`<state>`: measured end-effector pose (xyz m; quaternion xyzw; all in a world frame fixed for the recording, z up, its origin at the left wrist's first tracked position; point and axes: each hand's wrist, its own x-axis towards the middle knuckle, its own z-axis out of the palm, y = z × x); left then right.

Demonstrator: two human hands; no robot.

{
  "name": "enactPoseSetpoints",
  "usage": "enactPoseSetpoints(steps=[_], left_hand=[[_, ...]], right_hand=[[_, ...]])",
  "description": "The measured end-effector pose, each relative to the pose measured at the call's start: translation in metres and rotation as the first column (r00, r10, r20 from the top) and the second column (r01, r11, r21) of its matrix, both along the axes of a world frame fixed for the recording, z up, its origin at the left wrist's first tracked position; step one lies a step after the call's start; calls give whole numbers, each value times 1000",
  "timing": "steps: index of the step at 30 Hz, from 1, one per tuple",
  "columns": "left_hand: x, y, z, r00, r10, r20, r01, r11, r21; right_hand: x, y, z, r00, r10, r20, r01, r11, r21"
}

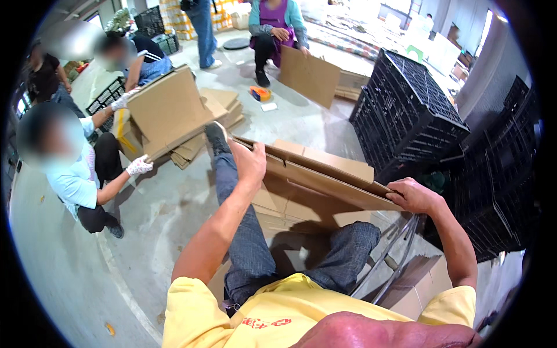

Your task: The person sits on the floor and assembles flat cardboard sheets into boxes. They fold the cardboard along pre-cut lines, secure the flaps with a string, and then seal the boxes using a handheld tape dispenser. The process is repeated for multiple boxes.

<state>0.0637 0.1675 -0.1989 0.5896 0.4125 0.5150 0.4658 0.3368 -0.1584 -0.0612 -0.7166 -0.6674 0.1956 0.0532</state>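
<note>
Between my two hands is a flattened cardboard box [333, 187], its folded panels lying one over another and seen almost edge-on. My left hand [249, 164] grips its left end, fingers curled over the top edge. At the opposite end my right hand [413, 195] is closed on the corner, thumb toward me. Below the held box, more flat cardboard [272, 204] lies on the floor between my legs. Part of that pile is hidden by the held box and its shadow.
Black plastic crates [400, 110] stand stacked to the right. Metal tubing [394, 249] is beside my right knee. At left, a gloved person [75, 174] holds cardboard [165, 107]. Farther off, another person holds a cardboard sheet [310, 75]. An orange tape roll [260, 94] lies on the floor.
</note>
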Motion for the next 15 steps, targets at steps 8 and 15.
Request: enactPoseSetpoints(steps=[8,15], left_hand=[[-41,-5,57,939,-231,-256,210,972,-105],[-29,18,87,619,-95,-779,457,851,259]], right_hand=[[7,-2,-11,988,-84,130,59,980,189],[69,54,-16,866,-401,297,345,911,225]])
